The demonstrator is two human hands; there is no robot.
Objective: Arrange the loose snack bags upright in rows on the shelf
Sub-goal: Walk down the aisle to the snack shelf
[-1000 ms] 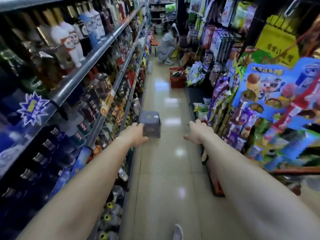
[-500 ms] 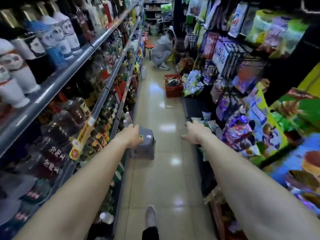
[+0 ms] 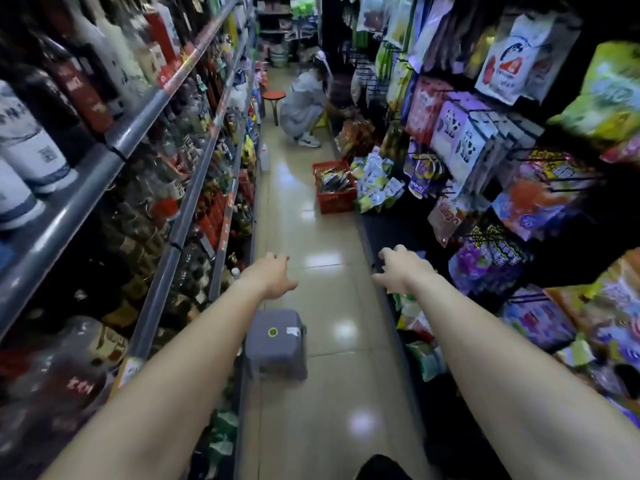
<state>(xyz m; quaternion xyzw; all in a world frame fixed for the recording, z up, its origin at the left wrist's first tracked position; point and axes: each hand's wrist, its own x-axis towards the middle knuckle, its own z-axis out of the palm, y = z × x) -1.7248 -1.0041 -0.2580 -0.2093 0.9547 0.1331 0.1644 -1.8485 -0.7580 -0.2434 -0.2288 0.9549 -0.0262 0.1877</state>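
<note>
Loose snack bags (image 3: 377, 185) lie heaped on the low right shelf, beside a red basket (image 3: 334, 188) on the floor. More loose bags (image 3: 417, 329) lie on the bottom shelf (image 3: 391, 233) under my right forearm. Both my arms stretch forward over the aisle. My left hand (image 3: 273, 278) hangs with loosely curled fingers and holds nothing. My right hand (image 3: 398, 271) is also empty, its fingers drooping above the dark shelf edge.
A grey plastic stool (image 3: 277, 341) stands on the tiled floor under my left forearm. Bottle shelves (image 3: 166, 188) line the left side. Hanging snack packs (image 3: 467, 133) fill the right. A person (image 3: 304, 109) crouches far down the aisle by a red stool (image 3: 274, 95).
I have walked forward along the aisle: the grey stool has come closer and now sits below my left hand, and the basket and crouching person look nearer.
</note>
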